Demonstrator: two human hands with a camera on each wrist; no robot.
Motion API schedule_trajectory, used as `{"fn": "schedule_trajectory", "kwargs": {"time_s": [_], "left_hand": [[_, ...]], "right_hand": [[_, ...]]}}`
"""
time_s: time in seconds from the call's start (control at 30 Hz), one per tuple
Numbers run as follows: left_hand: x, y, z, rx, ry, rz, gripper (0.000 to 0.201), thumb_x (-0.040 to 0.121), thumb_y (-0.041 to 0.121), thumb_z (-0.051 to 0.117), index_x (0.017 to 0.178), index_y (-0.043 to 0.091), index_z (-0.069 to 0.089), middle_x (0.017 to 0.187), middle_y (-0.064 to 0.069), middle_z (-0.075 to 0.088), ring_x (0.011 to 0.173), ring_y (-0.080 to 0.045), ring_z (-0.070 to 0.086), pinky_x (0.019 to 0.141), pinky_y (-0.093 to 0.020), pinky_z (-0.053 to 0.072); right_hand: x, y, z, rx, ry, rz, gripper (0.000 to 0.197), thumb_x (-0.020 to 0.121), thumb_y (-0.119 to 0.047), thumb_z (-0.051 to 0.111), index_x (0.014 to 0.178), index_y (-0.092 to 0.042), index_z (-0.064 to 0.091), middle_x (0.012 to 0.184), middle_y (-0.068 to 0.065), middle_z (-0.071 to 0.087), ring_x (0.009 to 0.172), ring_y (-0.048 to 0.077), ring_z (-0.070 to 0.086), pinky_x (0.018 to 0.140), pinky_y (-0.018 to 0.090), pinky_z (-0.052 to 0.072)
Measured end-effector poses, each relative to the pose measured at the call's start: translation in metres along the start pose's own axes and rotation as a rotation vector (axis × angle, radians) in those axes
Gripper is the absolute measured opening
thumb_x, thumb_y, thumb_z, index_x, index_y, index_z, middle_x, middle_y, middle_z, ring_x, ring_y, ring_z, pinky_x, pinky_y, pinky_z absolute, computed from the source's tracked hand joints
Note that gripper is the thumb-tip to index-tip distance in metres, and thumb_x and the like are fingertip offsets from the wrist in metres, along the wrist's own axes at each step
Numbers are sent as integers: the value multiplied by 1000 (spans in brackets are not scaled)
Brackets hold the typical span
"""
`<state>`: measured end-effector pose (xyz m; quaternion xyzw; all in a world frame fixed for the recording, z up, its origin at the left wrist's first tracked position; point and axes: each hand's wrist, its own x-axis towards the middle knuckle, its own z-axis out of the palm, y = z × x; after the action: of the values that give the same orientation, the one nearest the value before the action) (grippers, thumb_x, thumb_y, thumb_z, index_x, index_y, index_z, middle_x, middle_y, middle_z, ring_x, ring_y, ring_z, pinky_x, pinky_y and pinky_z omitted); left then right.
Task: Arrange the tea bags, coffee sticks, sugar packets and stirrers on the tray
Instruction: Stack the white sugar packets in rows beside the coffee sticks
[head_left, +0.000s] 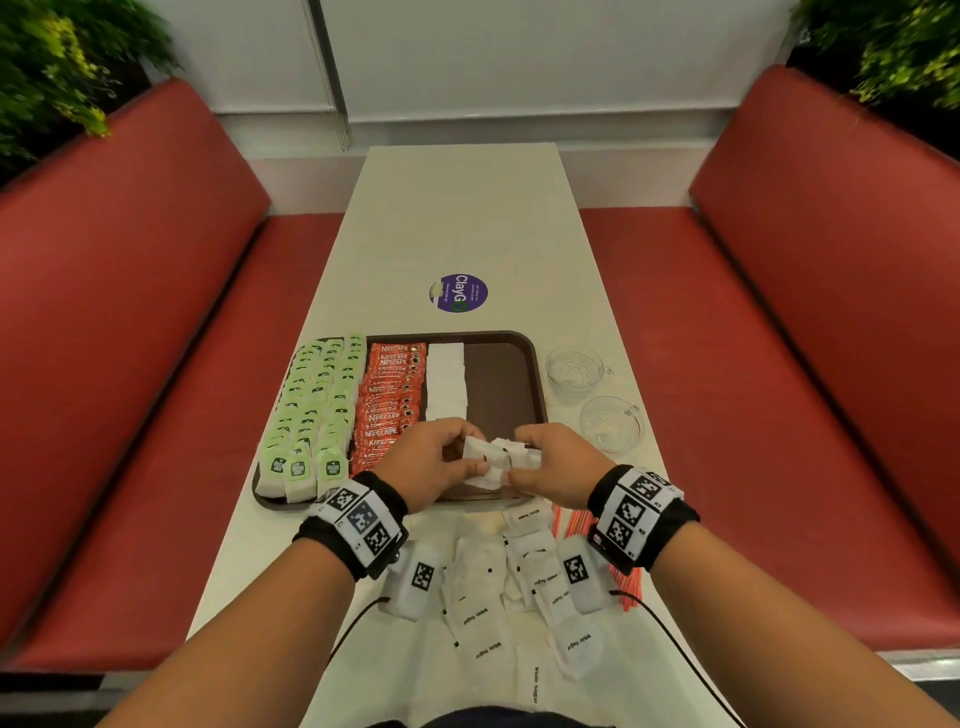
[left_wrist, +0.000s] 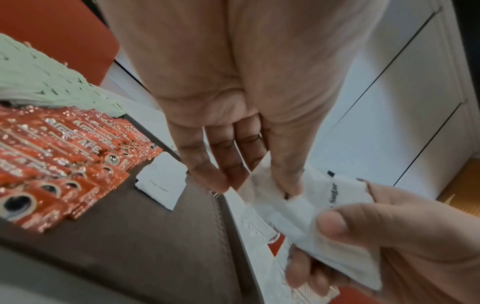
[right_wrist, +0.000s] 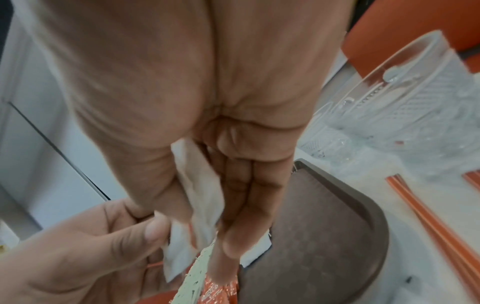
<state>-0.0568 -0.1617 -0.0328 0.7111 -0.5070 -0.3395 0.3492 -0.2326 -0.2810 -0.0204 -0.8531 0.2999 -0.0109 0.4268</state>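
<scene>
A brown tray holds green tea bags on its left, then red coffee sticks, then a column of white sugar packets. Its right part is bare. Over the tray's near edge my left hand and right hand together pinch a small bunch of white sugar packets. In the left wrist view thumb and fingers of both hands clamp the bunch. More loose sugar packets lie on the table under my wrists. Orange stirrers lie by my right wrist.
Two clear glass cups stand on the table just right of the tray. A purple round sticker is beyond the tray. Red bench seats flank the narrow white table.
</scene>
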Motion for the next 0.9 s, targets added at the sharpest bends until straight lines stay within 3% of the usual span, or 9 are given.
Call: {"fn": "schedule_trajectory", "kwargs": {"time_s": [0.1,0.17,0.27,0.37,0.5,0.6,0.7,0.8,0.9], "left_hand": [[1,-3,-10,-23,43,-11,21,84,15,78,93,29,67,90,3,73,85,-13,69,80,-31,56],[1,-5,-16,41,32,5,16,88,17,73,97,29,67,94,5,71,89,-14,67,83,-32,55],[0,0,-21,238,-9,69,14,91,20,68,104,27,70,98,6,67,91,-12,61,83,-30,49],[0,5,-21,197,-6,70,17,86,27,75,103,29,71,94,9,69,85,-7,62,78,-24,51],[2,-1,-18,16,81,-4,24,78,31,83,97,28,69,85,9,72,77,-5,66,69,-20,54],[5,-11,-17,111,99,-63,14,81,31,80,90,28,69,78,11,68,68,-1,58,64,-19,45],[13,-21,-19,138,156,-113,9,85,27,76,92,25,70,83,12,68,75,-5,59,70,-25,47],[27,-31,-26,228,247,-183,14,90,28,69,104,23,69,92,8,68,85,-12,60,76,-28,45],[47,-41,-32,363,206,-232,17,95,29,62,110,22,68,98,1,68,92,-20,62,82,-32,48]], "right_hand": [[3,-2,2,210,-19,39,12,87,-2,56,96,-7,49,81,5,69,65,13,71,56,32,57],[7,-2,3,225,-22,20,19,91,0,46,105,-13,44,82,1,69,60,11,65,56,29,51],[14,-2,7,186,-4,-40,13,95,-17,52,104,-25,50,88,1,64,65,12,55,60,29,48],[22,-3,13,99,-19,-111,11,92,-33,63,98,-25,59,89,-2,64,73,11,58,68,29,50],[34,-1,21,53,25,-105,12,95,-28,63,91,-16,63,85,1,66,76,19,62,71,37,52],[40,2,24,55,24,-97,9,96,-28,61,91,-21,62,83,-4,65,74,14,61,67,32,51],[44,6,23,91,9,-59,9,96,-32,60,88,-29,59,85,-3,66,78,17,64,74,39,53],[45,10,17,110,-5,-1,10,94,-31,60,100,-25,55,95,-2,64,82,18,60,79,38,51],[42,11,12,189,-39,60,11,96,-22,53,104,-19,46,87,3,53,69,15,45,69,34,41]]}}
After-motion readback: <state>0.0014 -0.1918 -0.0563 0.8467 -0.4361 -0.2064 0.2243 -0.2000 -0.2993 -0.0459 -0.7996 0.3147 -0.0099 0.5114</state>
